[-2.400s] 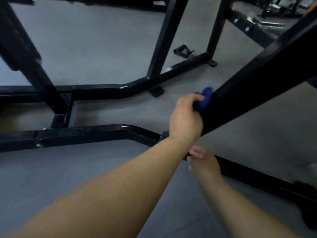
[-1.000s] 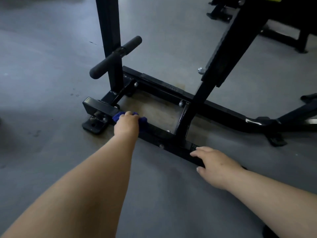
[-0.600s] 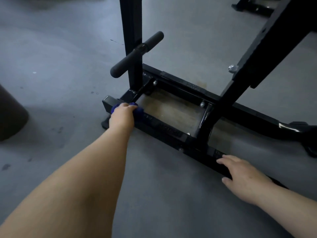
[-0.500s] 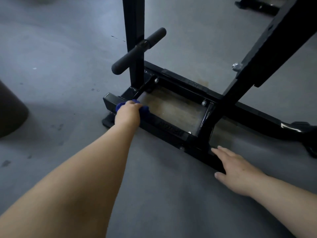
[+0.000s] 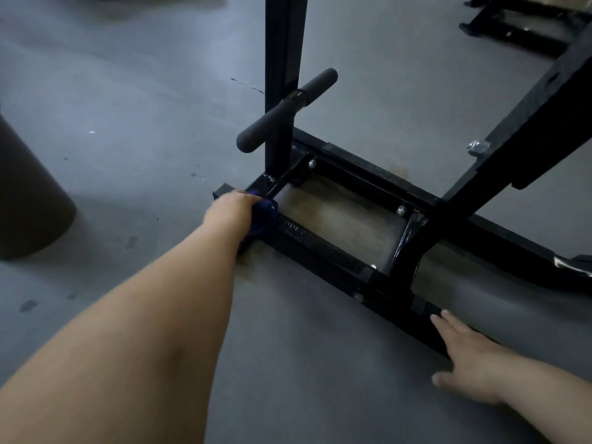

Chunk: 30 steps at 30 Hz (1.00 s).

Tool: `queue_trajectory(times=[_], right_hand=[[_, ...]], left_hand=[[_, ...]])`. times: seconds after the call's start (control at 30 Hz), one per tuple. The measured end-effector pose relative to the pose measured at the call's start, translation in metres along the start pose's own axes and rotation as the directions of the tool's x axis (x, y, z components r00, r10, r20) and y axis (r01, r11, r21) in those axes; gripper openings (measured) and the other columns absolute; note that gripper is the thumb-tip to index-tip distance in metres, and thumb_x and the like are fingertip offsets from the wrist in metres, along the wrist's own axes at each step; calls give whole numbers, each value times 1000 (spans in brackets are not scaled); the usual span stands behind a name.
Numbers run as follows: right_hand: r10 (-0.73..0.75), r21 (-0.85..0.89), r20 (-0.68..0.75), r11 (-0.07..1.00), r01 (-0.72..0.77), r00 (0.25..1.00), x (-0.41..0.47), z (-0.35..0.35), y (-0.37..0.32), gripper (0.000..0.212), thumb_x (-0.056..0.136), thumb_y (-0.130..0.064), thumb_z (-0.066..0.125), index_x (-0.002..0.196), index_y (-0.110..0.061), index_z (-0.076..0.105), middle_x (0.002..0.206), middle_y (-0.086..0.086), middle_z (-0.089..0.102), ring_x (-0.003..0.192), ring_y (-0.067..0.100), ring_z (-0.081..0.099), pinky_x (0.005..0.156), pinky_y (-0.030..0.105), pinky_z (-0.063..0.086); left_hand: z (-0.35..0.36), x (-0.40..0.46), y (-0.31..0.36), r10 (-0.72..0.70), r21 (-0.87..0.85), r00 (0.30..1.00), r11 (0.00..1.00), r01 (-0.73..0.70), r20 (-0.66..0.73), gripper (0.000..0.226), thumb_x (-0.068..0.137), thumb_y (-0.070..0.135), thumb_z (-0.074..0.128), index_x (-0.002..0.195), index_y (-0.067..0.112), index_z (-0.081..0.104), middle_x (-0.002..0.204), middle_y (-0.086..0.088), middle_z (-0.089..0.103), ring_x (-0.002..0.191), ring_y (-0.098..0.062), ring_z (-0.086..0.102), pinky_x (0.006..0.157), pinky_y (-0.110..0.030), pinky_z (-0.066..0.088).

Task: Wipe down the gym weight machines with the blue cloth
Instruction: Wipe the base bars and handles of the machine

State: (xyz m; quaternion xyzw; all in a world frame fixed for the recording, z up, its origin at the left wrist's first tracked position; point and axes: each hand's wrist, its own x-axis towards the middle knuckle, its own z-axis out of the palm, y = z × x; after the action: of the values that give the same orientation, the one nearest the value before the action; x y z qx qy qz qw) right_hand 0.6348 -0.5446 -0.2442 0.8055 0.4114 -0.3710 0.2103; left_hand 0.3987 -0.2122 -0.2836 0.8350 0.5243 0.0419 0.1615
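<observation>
The black weight machine frame (image 5: 333, 254) lies low on the grey floor, its near base bar running from left centre to lower right. My left hand (image 5: 232, 209) grips the bunched blue cloth (image 5: 263, 213) and presses it on the left end of that bar. Most of the cloth is hidden under my fingers. My right hand (image 5: 469, 360) rests with straight, spread fingers against the right part of the same bar and holds nothing.
A black upright post (image 5: 283, 75) rises from the bar's left end, with a grey padded roller (image 5: 285, 110) crossing it. A slanted black beam (image 5: 525, 129) rises at the right. A dark round object (image 5: 25, 200) stands at the left edge. Another machine base (image 5: 519, 24) sits top right.
Over the last second my left hand and the cloth stayed near the bar's left end, rubbing slightly right. My right hand slid along the bar and now lies lower right. The view shifted.
</observation>
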Motion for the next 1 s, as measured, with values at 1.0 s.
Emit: queue_trajectory(times=[1.0], right_hand=[[-71, 173, -267, 978, 120, 961, -82, -1, 40, 53, 97, -30, 54, 147, -34, 38, 157, -15, 25, 141, 10, 32, 112, 24, 30]], left_hand=[[27, -101, 239, 62, -679, 967, 723, 127, 247, 44, 88, 1, 50, 119, 29, 66, 113, -1, 67, 104, -24, 64, 79, -29, 51]])
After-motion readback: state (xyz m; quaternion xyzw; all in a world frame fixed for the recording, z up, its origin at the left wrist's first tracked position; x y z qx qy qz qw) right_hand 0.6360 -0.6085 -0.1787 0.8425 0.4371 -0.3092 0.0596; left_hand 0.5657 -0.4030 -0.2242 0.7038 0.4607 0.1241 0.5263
